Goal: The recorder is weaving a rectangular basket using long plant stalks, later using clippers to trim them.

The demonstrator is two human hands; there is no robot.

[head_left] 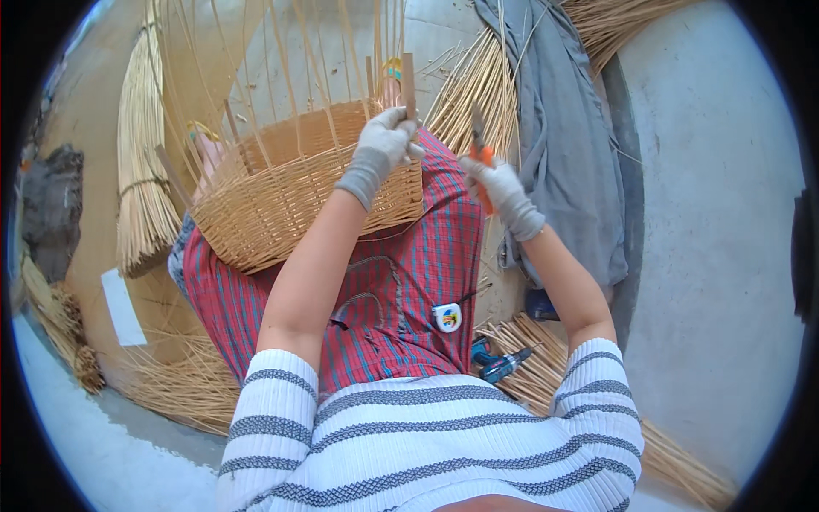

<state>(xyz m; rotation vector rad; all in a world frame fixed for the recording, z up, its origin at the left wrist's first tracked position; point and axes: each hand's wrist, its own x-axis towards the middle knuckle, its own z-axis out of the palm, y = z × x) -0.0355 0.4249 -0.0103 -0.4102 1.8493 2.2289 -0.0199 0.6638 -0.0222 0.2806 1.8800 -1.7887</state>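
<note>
A half-woven wicker basket (316,205) lies tilted across my lap, its long upright stakes pointing away from me. My gloved left hand (386,147) is closed at the basket's right corner, beside a flat wooden corner post (408,85); its fingertips are partly hidden. Just to the right, my gloved right hand (505,192) grips a pair of orange-handled pruning shears (483,154). Their dark blades point up and away, apart from the basket. Motion blurs the blades, so whether they are spread is unclear.
A red plaid cloth (401,299) covers my lap, with a white tape measure (446,317) on it. A cordless drill (505,365) lies by my right side. Bundles of canes (141,171) stand at left and lie (478,94) beyond my right hand, beside a grey cloth (567,145).
</note>
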